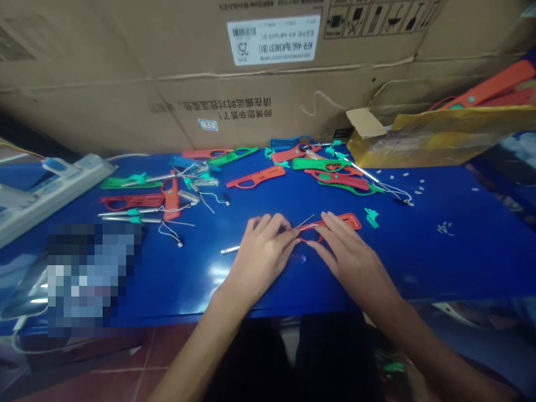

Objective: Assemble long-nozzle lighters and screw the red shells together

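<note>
Near the front of the blue table, both hands are on a red lighter casing point(352, 221) with a finger loop. My left hand point(264, 245) pinches its left end, fingers closed; a metal tube point(230, 250) sticks out to the left from beneath this hand. My right hand point(349, 251) grips the casing from the right, its fingers over the upper edge and its thumb below. White wires point(309, 226) run along the casing between the hands. A small clear piece point(302, 258) lies just below. Right of the casing lies a loose green plastic part point(371, 218).
Loose lighter casings point(256, 176) and metal tubes with wires point(134, 213) lie along the back and left. A large cardboard box point(167, 72) stands behind. At right is a carton point(435, 139) holding red casings; a power strip point(62, 187) and a blurred-out object point(94, 273) are left.
</note>
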`<state>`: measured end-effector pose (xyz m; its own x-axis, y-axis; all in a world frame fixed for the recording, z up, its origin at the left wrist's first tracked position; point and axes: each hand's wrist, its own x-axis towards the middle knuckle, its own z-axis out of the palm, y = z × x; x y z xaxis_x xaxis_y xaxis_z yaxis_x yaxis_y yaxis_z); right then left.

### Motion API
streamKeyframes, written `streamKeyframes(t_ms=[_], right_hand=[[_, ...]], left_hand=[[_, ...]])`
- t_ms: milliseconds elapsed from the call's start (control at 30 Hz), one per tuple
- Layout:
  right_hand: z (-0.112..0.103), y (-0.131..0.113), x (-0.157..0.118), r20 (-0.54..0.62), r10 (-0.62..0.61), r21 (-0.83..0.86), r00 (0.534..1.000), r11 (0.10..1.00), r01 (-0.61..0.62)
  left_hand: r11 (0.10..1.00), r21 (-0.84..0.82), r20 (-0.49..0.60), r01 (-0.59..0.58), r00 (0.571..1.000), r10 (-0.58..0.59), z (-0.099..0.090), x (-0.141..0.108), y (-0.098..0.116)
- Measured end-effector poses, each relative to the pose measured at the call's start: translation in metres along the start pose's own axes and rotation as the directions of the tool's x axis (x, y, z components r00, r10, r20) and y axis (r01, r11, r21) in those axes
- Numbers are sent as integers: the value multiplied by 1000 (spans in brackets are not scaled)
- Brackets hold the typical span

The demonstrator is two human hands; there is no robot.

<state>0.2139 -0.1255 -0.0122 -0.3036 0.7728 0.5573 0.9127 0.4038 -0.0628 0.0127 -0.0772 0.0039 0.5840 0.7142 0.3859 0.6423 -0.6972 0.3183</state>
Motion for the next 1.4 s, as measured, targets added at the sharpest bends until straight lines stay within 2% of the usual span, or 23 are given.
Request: streamKeyframes(t_ms=[333,567,800,1033,1400], right_hand=[[1,2,-3,13,-86,-72,996,994,87],[4,4,1,-30,29,80,999,996,-27],[11,4,-1,-22,86,102,996,991,-83],[12,3,-3,-55,43,29,998,999,-41],[10,3,-3,-26,-39,-84,999,996,37]], left_hand=[[1000,-18,3,8,1000,-8,-1,-1,0],[999,-45,12,9,1000,-8,1,0,0],[999,-49,12,-4,1000,5,0,0,0],[999,-45,2,-3,1000,3,1,-1,0],[999,-45,18,3,1000,-2,0,-1,2]])
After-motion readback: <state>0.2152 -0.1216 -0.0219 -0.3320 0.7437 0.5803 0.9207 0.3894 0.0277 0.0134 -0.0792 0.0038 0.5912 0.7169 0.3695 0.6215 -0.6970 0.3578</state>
